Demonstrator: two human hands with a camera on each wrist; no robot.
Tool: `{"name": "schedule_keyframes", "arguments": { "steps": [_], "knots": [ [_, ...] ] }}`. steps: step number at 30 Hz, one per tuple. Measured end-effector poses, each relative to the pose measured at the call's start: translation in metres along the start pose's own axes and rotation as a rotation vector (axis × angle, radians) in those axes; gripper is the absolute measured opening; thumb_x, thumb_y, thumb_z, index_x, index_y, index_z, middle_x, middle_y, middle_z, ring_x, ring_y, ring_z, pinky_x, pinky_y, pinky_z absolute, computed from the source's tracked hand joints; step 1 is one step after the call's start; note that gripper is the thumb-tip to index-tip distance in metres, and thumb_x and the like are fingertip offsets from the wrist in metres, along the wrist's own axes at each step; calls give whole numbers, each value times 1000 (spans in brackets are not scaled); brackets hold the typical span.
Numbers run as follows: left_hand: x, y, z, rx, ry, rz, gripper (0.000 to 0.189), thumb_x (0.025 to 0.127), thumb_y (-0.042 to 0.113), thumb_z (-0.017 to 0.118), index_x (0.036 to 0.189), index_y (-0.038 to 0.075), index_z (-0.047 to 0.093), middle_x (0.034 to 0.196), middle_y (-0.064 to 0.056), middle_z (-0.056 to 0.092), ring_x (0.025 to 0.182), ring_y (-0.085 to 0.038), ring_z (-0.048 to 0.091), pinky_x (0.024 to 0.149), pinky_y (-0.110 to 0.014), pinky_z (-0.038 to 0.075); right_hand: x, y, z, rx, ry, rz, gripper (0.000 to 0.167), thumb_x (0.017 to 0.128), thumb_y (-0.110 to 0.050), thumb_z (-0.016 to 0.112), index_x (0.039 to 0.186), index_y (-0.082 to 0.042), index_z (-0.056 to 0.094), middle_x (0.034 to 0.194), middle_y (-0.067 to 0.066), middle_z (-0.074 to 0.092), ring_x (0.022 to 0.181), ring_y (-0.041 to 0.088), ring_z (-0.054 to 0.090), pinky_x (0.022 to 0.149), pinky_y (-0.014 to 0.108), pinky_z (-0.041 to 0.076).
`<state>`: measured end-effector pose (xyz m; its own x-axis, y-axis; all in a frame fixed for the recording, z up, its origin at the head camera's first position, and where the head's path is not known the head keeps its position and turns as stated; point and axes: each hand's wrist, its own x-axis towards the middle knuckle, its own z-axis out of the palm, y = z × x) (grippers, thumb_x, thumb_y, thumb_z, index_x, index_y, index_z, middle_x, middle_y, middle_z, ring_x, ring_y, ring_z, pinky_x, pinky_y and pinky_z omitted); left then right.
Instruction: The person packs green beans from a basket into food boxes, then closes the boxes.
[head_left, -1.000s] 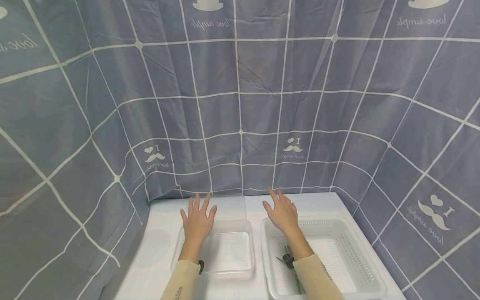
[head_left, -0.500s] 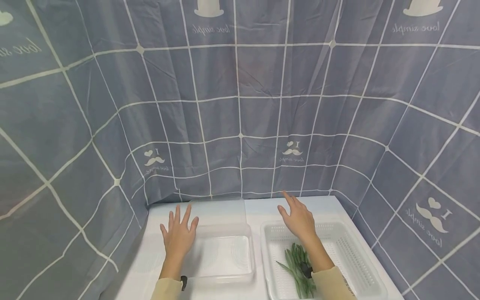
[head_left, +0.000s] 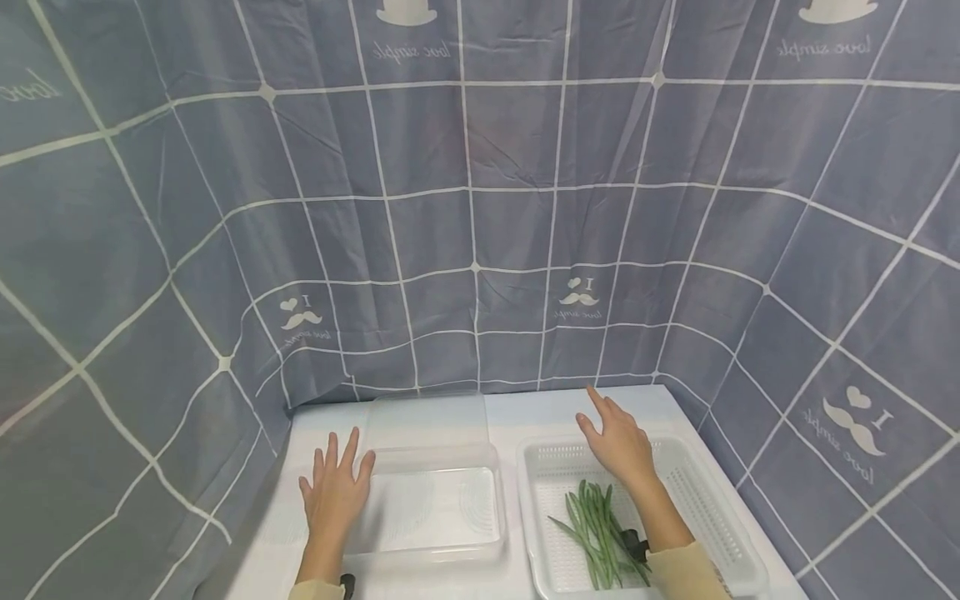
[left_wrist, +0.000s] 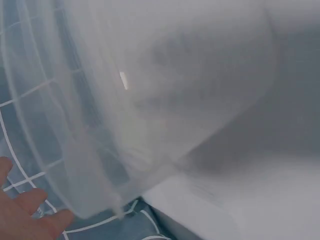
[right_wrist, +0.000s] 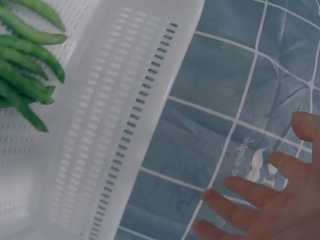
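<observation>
My left hand is held with fingers spread at the left side of a clear plastic container, gripping nothing. Over the back part of a white perforated basket is my right hand, its fingers extended and holding nothing. Long green beans lie in a loose bunch on the basket's floor, partly covered by the right wrist in the head view. The right wrist view shows the tips of the beans inside the basket, apart from the fingers. In the left wrist view the container is blurred.
Both containers stand side by side on a white table. A clear flat sheet or lid lies behind the plastic container. Grey-blue checked curtain encloses the table at the back and on both sides.
Both hands have moved apart, the left one leftward and the right one rightward. More of the green beans and the clear container has come into sight.
</observation>
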<state>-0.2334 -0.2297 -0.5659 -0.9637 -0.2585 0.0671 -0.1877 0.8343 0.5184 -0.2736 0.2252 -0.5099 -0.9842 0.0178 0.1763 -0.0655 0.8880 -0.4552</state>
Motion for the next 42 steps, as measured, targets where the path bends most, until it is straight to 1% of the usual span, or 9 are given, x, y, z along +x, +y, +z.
{"name": "schedule_keyframes", "arguments": {
  "steps": [9,13,18,24,28,31,33,37,42],
  "knots": [
    [-6,-15,6,-28,-30,-66,72,111,59,33,170,20,22,177,-26,9,161,-58,9,123,-84,8,-2,19,-6,9,10,29,65,110,-45,52,166,-18,36,160,29,49,138,58,55,99,77,52],
    [-9,-22,15,-7,-25,-75,70,112,56,35,170,17,25,175,-28,14,158,-61,17,122,-84,17,-6,31,-9,7,4,52,63,109,-43,55,164,-16,39,149,31,58,122,55,65,79,63,61],
    [-11,-30,27,-1,-23,-84,70,112,55,37,168,14,28,173,-31,19,155,-63,24,118,-84,27,-12,43,-12,13,6,65,61,107,-38,61,159,-9,45,130,31,70,102,48,72,63,47,57],
    [-14,-35,37,-16,-18,-103,71,112,57,35,168,13,29,171,-32,23,149,-65,33,107,-83,42,-14,57,-12,30,-10,92,57,105,-35,63,151,-2,52,113,28,76,81,36,73,57,39,53],
    [-16,-37,40,-33,-2,-104,70,112,55,35,167,11,30,167,-32,32,141,-65,44,102,-81,48,-13,69,-10,34,-30,115,54,104,-34,64,143,3,58,108,28,76,84,39,74,68,49,60],
    [-17,-39,42,-65,2,-104,71,113,55,33,166,9,31,160,-35,42,135,-63,51,101,-78,50,-13,77,-7,38,-76,137,53,103,-33,64,139,6,60,109,31,76,91,43,76,77,56,62],
    [-17,-40,42,-91,4,-104,70,113,54,31,166,7,32,155,-37,47,132,-62,54,103,-76,49,-13,82,-6,67,-127,156,54,103,-32,65,137,9,59,108,32,75,88,42,77,75,54,64],
    [-19,-43,43,-137,5,-110,66,115,49,28,165,8,33,149,-37,55,132,-62,56,104,-76,48,-14,91,-1,203,-240,225,53,102,-29,66,135,12,58,100,27,76,81,32,77,68,47,65],
    [-21,-44,43,-141,8,-139,61,116,42,24,164,7,36,151,-33,53,134,-62,54,106,-76,47,-19,106,6,331,-357,314,46,100,-22,68,120,19,64,90,20,76,80,29,77,70,48,67]
  ]
}}
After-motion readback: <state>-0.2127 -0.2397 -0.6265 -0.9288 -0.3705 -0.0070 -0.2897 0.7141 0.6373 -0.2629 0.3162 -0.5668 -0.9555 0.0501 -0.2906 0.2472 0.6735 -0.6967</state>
